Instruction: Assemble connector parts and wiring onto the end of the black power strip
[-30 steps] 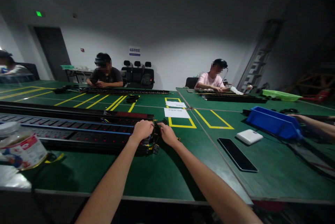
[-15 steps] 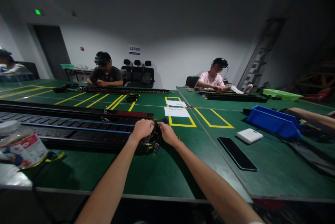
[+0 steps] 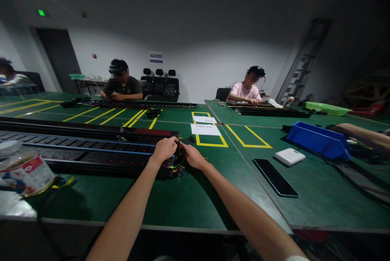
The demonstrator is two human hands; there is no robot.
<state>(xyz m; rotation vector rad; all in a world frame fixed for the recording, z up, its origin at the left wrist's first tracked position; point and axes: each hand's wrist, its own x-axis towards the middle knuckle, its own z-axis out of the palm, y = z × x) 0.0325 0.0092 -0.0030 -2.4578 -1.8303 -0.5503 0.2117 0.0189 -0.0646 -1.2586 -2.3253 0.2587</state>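
Observation:
Long black strips (image 3: pixel 91 156) with rows of slots and small red marks lie side by side on the green table, a blue line running along them. At their right end my left hand (image 3: pixel 164 149) rests with its fingers bent and closed on something small. My right hand (image 3: pixel 193 156) meets it from the right, index finger and thumb drawn together at the strip's end. What the fingertips hold is too small and dark to make out. Yellow-green wires and a black connector (image 3: pixel 181 171) hang out just below the hands. A dark part (image 3: pixel 189 140) lies just behind my right hand.
A phone (image 3: pixel 276 177), a white case (image 3: pixel 290 157) and a blue bin (image 3: pixel 318 140) lie to the right, near another person's arm (image 3: pixel 362 131). A clear jar (image 3: pixel 27 169) stands at left. Paper sheets (image 3: pixel 206 129) lie ahead. Co-workers sit across the table.
My right hand's fingers have shifted slightly left, closer to my left fingertips, with the index finger straighter. The strips stay in place.

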